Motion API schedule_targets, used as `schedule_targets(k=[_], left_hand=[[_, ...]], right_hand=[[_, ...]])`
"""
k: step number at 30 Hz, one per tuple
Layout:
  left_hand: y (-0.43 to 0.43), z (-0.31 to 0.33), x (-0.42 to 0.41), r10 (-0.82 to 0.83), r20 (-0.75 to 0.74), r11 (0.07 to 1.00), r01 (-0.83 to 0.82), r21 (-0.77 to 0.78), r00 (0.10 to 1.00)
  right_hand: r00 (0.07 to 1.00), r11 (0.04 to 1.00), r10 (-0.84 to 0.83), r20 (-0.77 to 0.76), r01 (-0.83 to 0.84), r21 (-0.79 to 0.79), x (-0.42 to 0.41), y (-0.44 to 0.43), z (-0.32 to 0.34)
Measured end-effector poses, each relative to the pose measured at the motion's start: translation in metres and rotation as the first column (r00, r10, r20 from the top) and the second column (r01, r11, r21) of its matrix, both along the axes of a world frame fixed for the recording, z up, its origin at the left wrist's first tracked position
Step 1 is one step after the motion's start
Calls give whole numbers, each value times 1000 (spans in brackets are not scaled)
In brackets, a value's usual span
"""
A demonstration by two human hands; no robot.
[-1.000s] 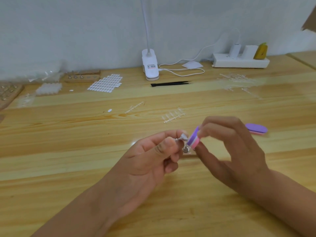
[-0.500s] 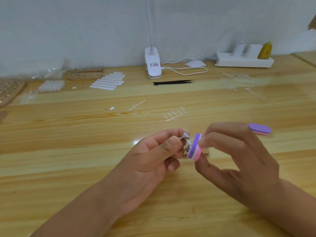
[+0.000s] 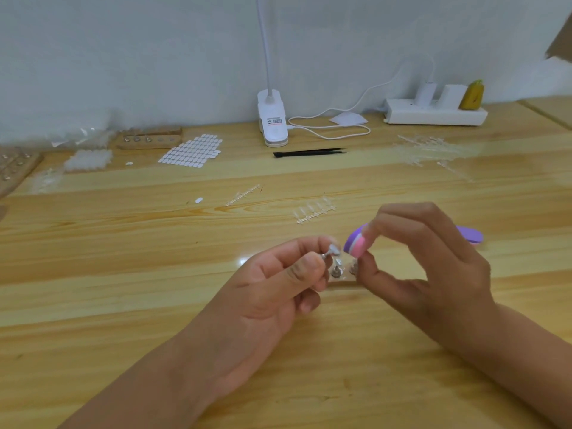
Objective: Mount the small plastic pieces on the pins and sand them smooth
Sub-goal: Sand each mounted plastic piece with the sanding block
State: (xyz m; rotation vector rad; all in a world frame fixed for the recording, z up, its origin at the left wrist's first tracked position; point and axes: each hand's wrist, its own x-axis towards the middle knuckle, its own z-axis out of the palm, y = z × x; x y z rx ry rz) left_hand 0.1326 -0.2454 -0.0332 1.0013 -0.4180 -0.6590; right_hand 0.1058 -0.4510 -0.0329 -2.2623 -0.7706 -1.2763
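My left hand (image 3: pixel 278 283) pinches a small metal pin (image 3: pixel 328 254) with a clear plastic piece (image 3: pixel 335 249) on its head. My right hand (image 3: pixel 427 264) pinches a purple and pink sanding block (image 3: pixel 356 245) just right of that piece, a small gap between them. Below the two hands a small wooden holder (image 3: pixel 343 281) lies on the table with two more metal pins (image 3: pixel 335 270) standing in it. A second purple sanding block (image 3: pixel 472 235) lies on the table behind my right hand, partly hidden.
Clear plastic sprues (image 3: pixel 314 210) lie mid-table, more (image 3: pixel 430 150) at the back right. Black tweezers (image 3: pixel 309 152), a clip lamp (image 3: pixel 273 122), a power strip (image 3: pixel 433 114), a white sticker sheet (image 3: pixel 192 154) and a wooden pin holder (image 3: pixel 148 140) stand along the back.
The sanding block has lifted up and away to the right from the piece on the pin. The holder with its pins now shows between the hands.
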Motion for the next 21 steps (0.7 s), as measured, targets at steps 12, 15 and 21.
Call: schedule_targets(k=[12, 15, 21], left_hand=[[-3, -1, -3, -18, 12, 1000, 18, -3, 1000], [-2, 1, -3, -33, 3, 999, 33, -11, 999], [-6, 0, -8, 7, -20, 1000, -6, 29, 1000]], right_hand=[[996, 997, 72, 57, -70, -34, -10, 9, -2], [1000, 1000, -6, 12, 6, -14, 0, -2, -2], [998, 998, 46, 53, -48, 37, -4, 3, -6]])
